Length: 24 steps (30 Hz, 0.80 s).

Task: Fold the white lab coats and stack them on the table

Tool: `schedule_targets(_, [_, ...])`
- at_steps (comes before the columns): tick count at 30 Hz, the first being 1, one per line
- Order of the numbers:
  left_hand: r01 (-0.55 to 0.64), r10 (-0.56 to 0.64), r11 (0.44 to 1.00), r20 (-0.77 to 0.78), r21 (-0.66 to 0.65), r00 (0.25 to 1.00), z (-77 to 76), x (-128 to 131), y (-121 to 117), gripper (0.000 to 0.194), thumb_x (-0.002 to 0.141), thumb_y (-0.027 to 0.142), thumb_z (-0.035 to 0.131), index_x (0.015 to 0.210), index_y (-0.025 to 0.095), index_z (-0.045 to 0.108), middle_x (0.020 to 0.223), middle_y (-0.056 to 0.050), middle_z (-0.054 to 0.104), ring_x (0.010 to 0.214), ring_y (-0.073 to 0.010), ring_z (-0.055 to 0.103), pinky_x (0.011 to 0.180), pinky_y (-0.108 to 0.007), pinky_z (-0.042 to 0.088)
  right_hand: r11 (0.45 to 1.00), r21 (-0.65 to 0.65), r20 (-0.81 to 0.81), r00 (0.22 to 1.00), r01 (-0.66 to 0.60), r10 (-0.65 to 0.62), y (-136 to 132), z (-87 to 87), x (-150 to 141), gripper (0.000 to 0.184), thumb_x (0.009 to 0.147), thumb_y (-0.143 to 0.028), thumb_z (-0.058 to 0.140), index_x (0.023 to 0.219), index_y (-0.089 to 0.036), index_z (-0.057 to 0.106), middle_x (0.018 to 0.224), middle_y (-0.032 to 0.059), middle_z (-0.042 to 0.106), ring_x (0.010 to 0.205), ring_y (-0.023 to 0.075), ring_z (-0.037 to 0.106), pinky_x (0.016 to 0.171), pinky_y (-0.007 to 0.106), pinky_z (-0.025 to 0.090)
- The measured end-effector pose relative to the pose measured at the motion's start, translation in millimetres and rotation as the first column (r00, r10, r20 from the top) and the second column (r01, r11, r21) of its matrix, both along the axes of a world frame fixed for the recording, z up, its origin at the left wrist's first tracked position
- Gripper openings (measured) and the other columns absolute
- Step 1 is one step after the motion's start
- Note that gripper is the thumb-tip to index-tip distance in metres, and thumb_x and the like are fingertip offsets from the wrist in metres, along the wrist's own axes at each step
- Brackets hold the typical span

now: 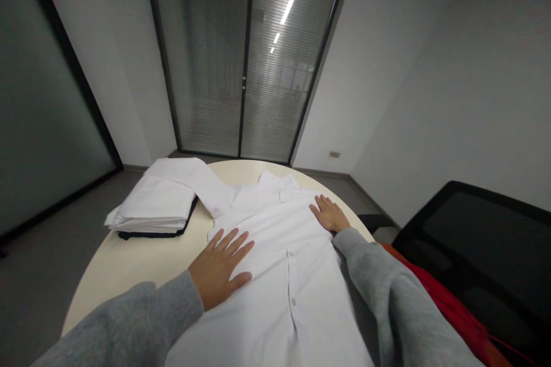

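A white button-up shirt (269, 235) lies spread on a round table, front side up, its collar at the far edge. The buttons run down the middle. My left hand (221, 268) rests with spread fingers on the shirt's left side. On the right, near the shoulder, my right hand (330, 215) lies flat with its fingers stretched out over the fabric. The sleeve on the left reaches across onto a pile of folded white clothes (159, 203). The other sleeve cannot be made out beneath my right arm.
The cream table (124, 275) has a curved edge. A dark folded garment (150, 235) is under the white pile. At the right stands a black mesh chair (477, 252) with red cloth (443, 292) beside it. Glass doors (245, 69) with blinds are behind the table.
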<state>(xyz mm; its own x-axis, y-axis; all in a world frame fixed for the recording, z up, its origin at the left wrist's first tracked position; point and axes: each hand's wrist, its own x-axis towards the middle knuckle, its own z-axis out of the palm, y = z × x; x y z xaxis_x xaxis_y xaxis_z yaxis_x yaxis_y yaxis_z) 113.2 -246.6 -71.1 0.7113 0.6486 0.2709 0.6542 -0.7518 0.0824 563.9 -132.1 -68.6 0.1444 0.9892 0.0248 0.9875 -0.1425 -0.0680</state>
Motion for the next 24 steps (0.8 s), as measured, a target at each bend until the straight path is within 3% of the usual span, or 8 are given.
schedule_targets(8, [-0.018,0.017,1.000,-0.025,-0.008,1.000,2.7,1,-1,0.065,0.104,0.064,0.039,0.161,0.033,0.040,0.167,-0.004,0.038,0.155,-0.0315,0.033,0.126,-0.059,0.021,0.997,0.002,0.009,0.997,0.080,-0.080,8,7.3,12,0.074,0.105,-0.064,0.024,0.164,-0.020,0.031,0.171,0.0129,0.027,0.158,0.0276,0.024,0.126,0.052,0.018])
schedule_targets(12, [-0.009,0.009,1.000,-0.017,-0.018,1.000,2.6,1,1,0.064,0.104,0.064,0.038,0.160,0.032,0.041,0.167,-0.005,0.038,0.155,-0.0321,0.033,0.126,-0.059,0.022,0.985,0.118,0.074,0.988,0.128,-0.138,-1,27.3,-2,0.074,0.105,-0.061,0.026,0.163,-0.014,0.032,0.173,0.0173,0.015,0.160,0.0334,0.009,0.125,0.062,0.001])
schedule_targets(15, [-0.001,0.001,1.000,-0.006,-0.012,1.000,0.3,2,1,0.064,0.104,0.062,0.040,0.160,0.031,0.041,0.167,-0.006,0.039,0.155,-0.0325,0.033,0.126,-0.059,0.022,0.968,0.252,0.150,0.987,0.016,-0.055,-13,34.6,-32,0.071,0.107,-0.059,0.023,0.162,-0.015,0.032,0.174,0.0154,0.014,0.161,0.0315,0.004,0.125,0.060,-0.006])
schedule_targets(19, [-0.040,0.040,0.999,-0.015,-0.026,0.999,0.7,3,-2,0.063,0.104,0.060,0.044,0.159,0.030,0.043,0.167,-0.005,0.039,0.156,-0.0323,0.030,0.127,-0.060,0.019,0.978,0.151,0.094,0.987,-0.143,0.129,-24,21.3,-76,0.069,0.107,-0.062,0.021,0.163,-0.024,0.033,0.173,0.0088,0.021,0.159,0.0333,0.015,0.126,0.058,0.008])
schedule_targets(22, [-0.048,0.050,0.997,0.026,-0.065,0.998,8.7,4,-4,0.060,0.104,0.057,0.047,0.157,0.030,0.045,0.166,-0.006,0.042,0.154,-0.0295,0.034,0.127,-0.056,0.020,0.987,0.052,0.040,0.988,-0.151,0.149,-24,8.8,-89,0.067,0.107,-0.064,0.023,0.162,-0.027,0.037,0.171,0.0062,0.029,0.156,0.0372,0.026,0.124,0.060,0.020])
schedule_targets(24, [-0.081,0.093,0.992,0.127,-0.094,0.987,16.1,5,-3,0.054,0.103,0.051,0.050,0.152,0.029,0.050,0.162,-0.007,0.047,0.149,-0.0288,0.039,0.125,-0.054,0.027,0.987,0.039,0.034,0.988,-0.154,0.153,-21,4.9,-88,0.069,0.106,-0.064,0.025,0.162,-0.026,0.037,0.170,0.0069,0.030,0.155,0.0395,0.026,0.123,0.061,0.020])
